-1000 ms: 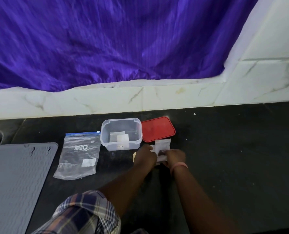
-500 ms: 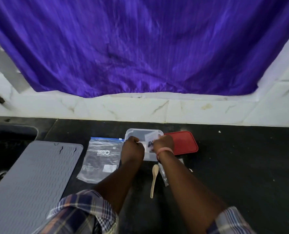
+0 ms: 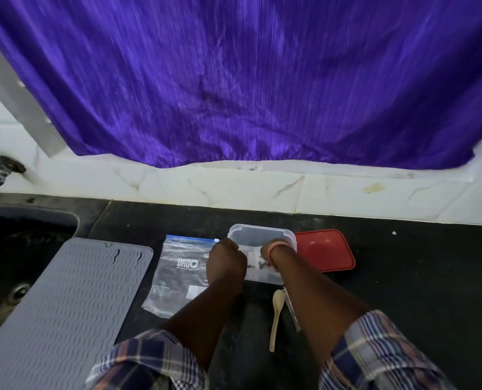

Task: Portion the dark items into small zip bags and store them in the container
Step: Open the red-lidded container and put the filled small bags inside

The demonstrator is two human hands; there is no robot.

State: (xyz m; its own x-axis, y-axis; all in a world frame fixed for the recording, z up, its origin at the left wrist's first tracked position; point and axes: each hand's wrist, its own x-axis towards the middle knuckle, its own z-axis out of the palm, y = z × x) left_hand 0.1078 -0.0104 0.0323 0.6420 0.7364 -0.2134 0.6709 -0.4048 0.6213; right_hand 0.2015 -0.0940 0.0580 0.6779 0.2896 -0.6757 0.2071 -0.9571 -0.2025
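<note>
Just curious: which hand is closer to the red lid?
The right hand. It is in the clear container beside the red lid; the left hand is at the container's far side.

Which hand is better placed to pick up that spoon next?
Probably the right hand: the spoon lies just beside the right forearm, on the near side of the clear container. The left hand would have to cross over.

Both hands, left (image 3: 226, 261) and right (image 3: 270, 253), are crowding the container (image 3: 262, 230) mouth, blocking entry from the near side. The lid (image 3: 325, 253) is lying just right of it, the big bag (image 3: 178, 274) just left. A spoon (image 3: 276, 313) is lying between the forearms. The counter (image 3: 419, 277) farther right is lying open.
</note>
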